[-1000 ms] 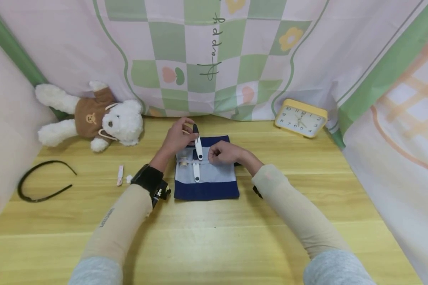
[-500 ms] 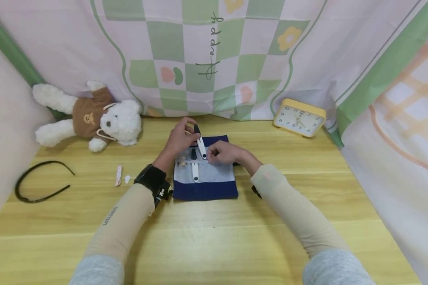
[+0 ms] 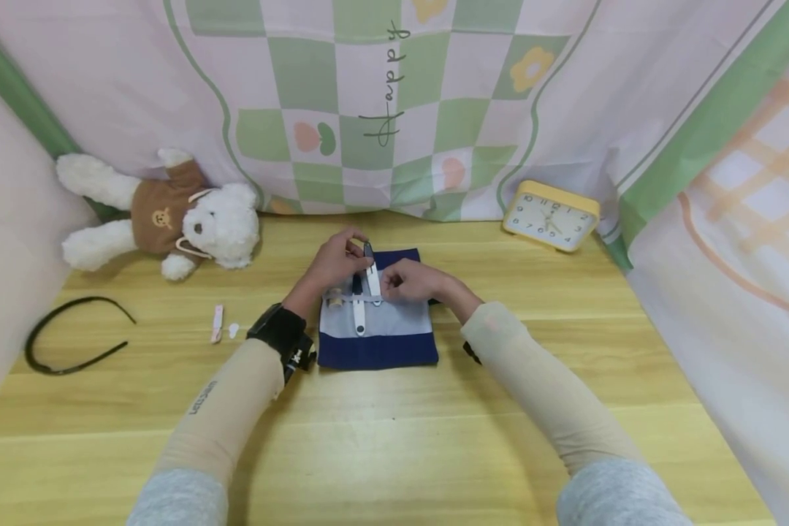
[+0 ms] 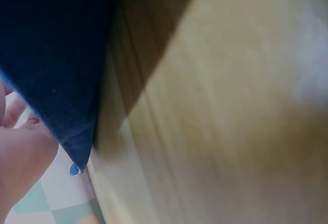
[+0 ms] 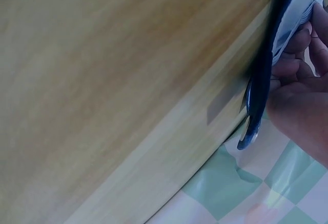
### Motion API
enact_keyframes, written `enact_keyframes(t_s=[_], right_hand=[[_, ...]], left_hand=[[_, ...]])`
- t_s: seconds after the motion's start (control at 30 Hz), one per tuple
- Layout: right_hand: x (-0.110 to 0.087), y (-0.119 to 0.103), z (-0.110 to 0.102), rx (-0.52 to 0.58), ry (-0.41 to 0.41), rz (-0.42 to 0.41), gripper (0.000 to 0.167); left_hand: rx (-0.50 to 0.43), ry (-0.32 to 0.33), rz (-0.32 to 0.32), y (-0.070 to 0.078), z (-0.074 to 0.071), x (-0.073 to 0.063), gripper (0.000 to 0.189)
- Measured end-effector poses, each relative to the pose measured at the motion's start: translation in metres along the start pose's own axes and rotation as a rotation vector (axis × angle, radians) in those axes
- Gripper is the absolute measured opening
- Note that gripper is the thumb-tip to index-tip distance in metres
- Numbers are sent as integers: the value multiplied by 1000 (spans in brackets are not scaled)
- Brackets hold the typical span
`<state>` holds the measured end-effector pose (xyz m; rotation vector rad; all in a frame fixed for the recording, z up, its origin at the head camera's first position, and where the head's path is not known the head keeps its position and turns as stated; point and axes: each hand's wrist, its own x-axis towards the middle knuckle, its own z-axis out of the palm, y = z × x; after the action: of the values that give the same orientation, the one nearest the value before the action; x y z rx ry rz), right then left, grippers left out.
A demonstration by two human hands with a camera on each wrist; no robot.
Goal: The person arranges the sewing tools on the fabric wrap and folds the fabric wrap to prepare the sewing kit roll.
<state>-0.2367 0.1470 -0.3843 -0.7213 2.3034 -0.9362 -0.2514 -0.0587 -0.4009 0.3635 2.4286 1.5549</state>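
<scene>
An unfolded navy cloth pouch point(image 3: 378, 353) with a pale grey lining lies on the table. My left hand point(image 3: 335, 261) pinches the dark upper end of a slim white-and-black tool point(image 3: 373, 280), whose kind is unclear. Its lower end overlaps the pale elastic strap point(image 3: 348, 297) across the lining. A similar tool point(image 3: 359, 315) sits under the strap just left of it, beside a small spool point(image 3: 334, 298). With curled fingers, my right hand point(image 3: 416, 280) pinches the strap at its right part. In the left wrist view, the pouch's navy cloth point(image 4: 56, 70) hides most of the left fingers.
To the left lie a pink nail clipper point(image 3: 218, 324), a small white piece point(image 3: 233, 331) and a black headband point(image 3: 36, 336). A plush dog point(image 3: 164, 215) rests at the back left. A yellow clock point(image 3: 551, 217) stands at the back right, before the curtain point(image 3: 368, 168).
My left hand has moved the slim tool slightly right, then down toward me, so its lower end now reaches the strap. The right hand stays nearly still.
</scene>
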Motion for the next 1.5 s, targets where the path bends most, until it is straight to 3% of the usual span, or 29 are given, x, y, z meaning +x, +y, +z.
enact_keyframes(t_s=[0.23, 0.5, 0.8, 1.13, 1.5], right_hand=[[0, 1, 0, -4, 0, 9, 16], [-1, -1, -1, -7, -1, 15, 19], [0, -1, -1, -3, -10, 12, 21], [0, 1, -1, -1, -10, 22, 22], [0, -1, -1, -4, -9, 30, 24]], left_hand=[[61, -12, 36, -2, -2, -1, 45], [111, -42, 27, -3, -2, -1, 41], [125, -155, 31, -4, -4, -1, 44], [127, -204, 41, -6, -3, 0, 44], [285, -260, 48, -4, -3, 1, 41]])
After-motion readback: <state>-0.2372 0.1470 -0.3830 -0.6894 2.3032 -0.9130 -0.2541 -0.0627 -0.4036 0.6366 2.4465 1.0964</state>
